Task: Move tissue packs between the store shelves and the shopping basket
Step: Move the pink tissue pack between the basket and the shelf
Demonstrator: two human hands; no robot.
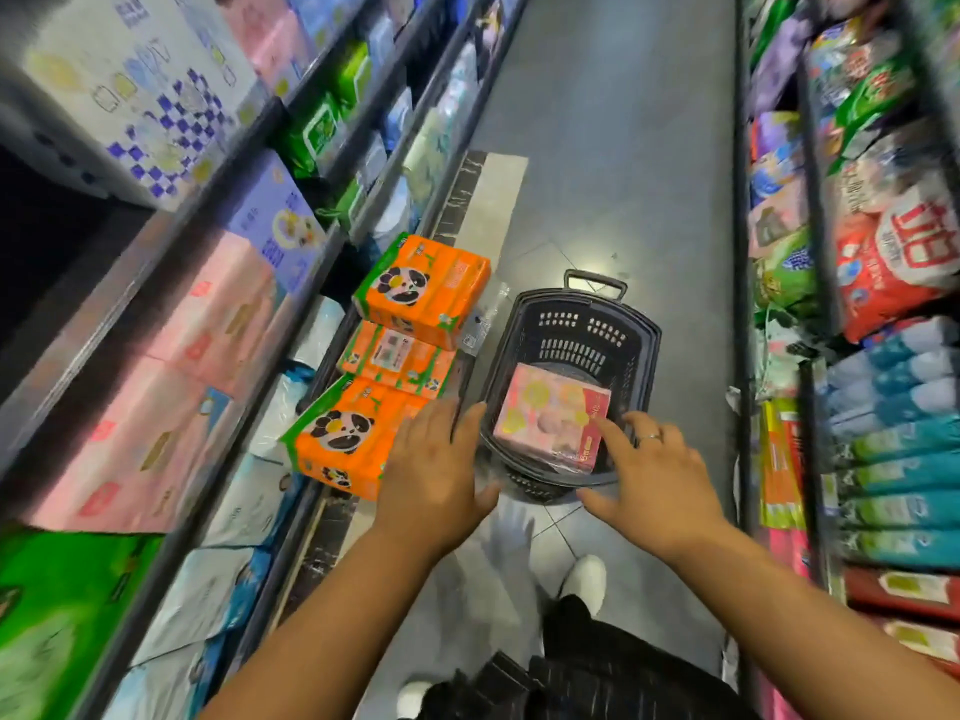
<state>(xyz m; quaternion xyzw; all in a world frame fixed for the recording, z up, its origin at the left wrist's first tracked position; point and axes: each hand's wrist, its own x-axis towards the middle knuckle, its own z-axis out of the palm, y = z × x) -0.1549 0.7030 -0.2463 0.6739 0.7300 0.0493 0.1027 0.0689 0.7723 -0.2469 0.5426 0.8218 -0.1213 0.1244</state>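
Note:
A dark plastic shopping basket stands on the aisle floor in front of me. Inside it lies a pink tissue pack with yellow circles on its wrap. My right hand, a ring on one finger, hovers over the basket's near right rim with fingers spread, a fingertip at the pack's right edge. My left hand is spread flat between the basket's left rim and the nearest orange panda tissue pack. Three such orange packs stick out from the lowest left shelf, one farther along. Neither hand holds anything.
Left shelves carry pink, purple, green and white tissue boxes. Right shelves hold bagged goods and blue and green packs. The grey aisle floor runs ahead beyond the basket. My white shoes stand just behind it.

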